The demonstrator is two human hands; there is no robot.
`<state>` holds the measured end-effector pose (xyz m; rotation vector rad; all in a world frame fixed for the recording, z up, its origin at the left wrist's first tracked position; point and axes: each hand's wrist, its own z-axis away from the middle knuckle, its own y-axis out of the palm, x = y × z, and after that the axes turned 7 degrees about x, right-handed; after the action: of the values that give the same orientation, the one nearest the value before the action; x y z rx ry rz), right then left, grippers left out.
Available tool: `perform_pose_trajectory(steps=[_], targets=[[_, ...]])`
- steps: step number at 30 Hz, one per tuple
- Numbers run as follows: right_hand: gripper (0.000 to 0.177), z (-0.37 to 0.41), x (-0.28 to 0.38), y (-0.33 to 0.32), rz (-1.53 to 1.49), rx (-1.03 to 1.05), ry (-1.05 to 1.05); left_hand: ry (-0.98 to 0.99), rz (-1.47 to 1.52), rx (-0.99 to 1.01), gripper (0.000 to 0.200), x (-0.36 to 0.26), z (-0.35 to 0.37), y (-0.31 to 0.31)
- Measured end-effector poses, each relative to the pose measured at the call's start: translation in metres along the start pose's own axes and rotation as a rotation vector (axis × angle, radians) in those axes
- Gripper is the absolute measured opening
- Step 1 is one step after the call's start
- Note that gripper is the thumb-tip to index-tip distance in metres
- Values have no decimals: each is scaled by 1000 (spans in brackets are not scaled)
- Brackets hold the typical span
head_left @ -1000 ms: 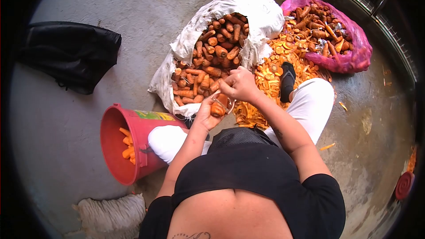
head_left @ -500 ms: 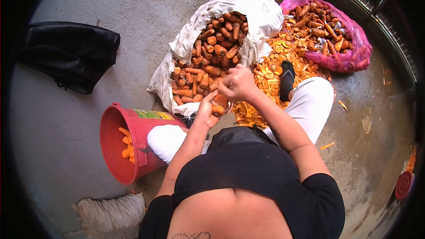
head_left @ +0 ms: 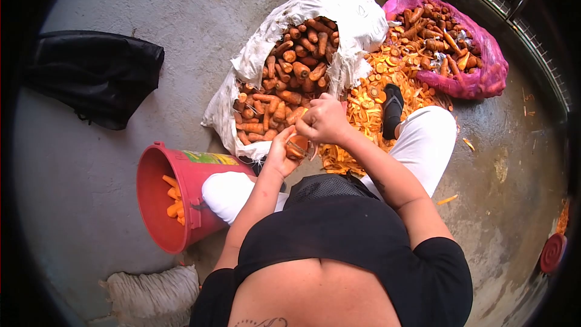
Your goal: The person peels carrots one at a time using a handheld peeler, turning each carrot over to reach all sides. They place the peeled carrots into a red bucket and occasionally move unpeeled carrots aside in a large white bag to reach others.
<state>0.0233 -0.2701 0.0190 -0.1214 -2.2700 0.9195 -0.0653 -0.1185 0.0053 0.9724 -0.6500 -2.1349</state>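
Carrot (head_left: 297,146) — clamped in the left hand (head_left: 280,155), near the white sack (head_left: 357,13). Right hand (head_left: 325,120) — fingers curled closed beside the carrot, contents indistinct. Red bucket (head_left: 191,189), left: contains orange carrots (head_left: 174,208).

A shiny black, bag-like piece of material (head_left: 100,75) lay on the grey concrete floor (head_left: 97,188), left in view. A wrinkled off-white sack (head_left: 157,293) rested at lower left, a round red disc (head_left: 552,253) at far right. Metal grating (head_left: 538,48) curved along the upper right.
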Motion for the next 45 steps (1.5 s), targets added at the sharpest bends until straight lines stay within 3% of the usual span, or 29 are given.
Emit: perform_pose_trajectory(steps=[2,7,8,11,12,14,15,18,21,24,27,31,36,39,42,45], targets=[[31,0,2,2,-16,5,-32,-32,21,48,30,-1,0,-7],[32,-1,-4,0,4,-10,-64,6,10,-52,30,1,5,11],[32,-2,-8,-2,33,5,3,19,-1,-67,30,2,7,16],[34,0,-45,0,128,11,200,-73,-177,235,32,-2,5,-8],[44,-2,-57,-12,204,94,291,-87,-168,228,33,-1,7,-8],[49,-2,-98,-15,341,438,732,-115,-151,214,36,0,13,-5],[55,9,-118,-10,383,345,768,-99,-137,173,37,0,13,-2],[63,51,-180,29,15,136,1144,-72,-67,98,41,1,10,4],[49,99,-227,91,-350,-129,1300,-88,-18,80,45,-2,2,-5],[45,121,-222,108,-409,177,1261,-124,-9,111,41,-7,-9,-36],[38,114,-195,113,-123,408,1196,13,-49,-146,34,-5,-15,-33],[26,110,-187,141,-65,642,1099,127,107,-192,27,-13,-21,-30],[32,107,-202,170,-17,773,1024,245,-3,-222,35,-30,-30,-32],[36,104,-210,180,9,767,1151,278,-43,-284,35,-40,-36,-33],[34,106,-221,194,79,841,1143,278,-15,-308,36,-50,-39,-35],[25,116,-236,215,109,776,1187,291,56,-322,37,-54,-41,-36]])
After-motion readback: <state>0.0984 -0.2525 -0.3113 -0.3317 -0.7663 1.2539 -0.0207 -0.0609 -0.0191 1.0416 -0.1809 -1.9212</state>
